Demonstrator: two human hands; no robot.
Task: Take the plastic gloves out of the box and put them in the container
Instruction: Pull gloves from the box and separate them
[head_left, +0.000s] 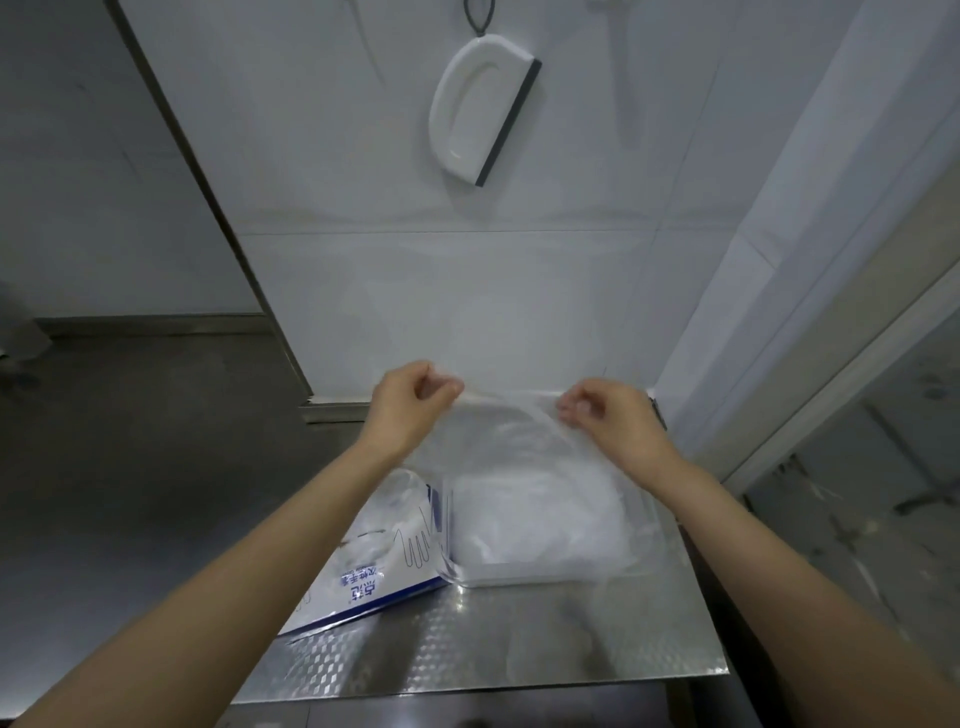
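Our left hand (415, 395) and right hand (608, 415) each pinch the glove (519, 441), apparently one, above the container (550, 577); limp, slippery film, best held by its edge.

A: Counter (519, 639)?
B: Metal, shiny, embossed with a small diamond pattern, not smooth.
A: Plastic glove (511, 431)?
B: Thin clear plastic film, faint gloss, wrinkled. Same film heaped in the container (519, 581), looks cloudy there.
A: Container itself?
B: Clear hard plastic, smooth, glossy rim.
A: Box (374, 571)?
B: Printed card, slight sheen.
A: Wall (363, 208)?
B: Tile, smooth, glossy. Scraper (470, 104) on it: smooth plastic, dark matt edge strip.
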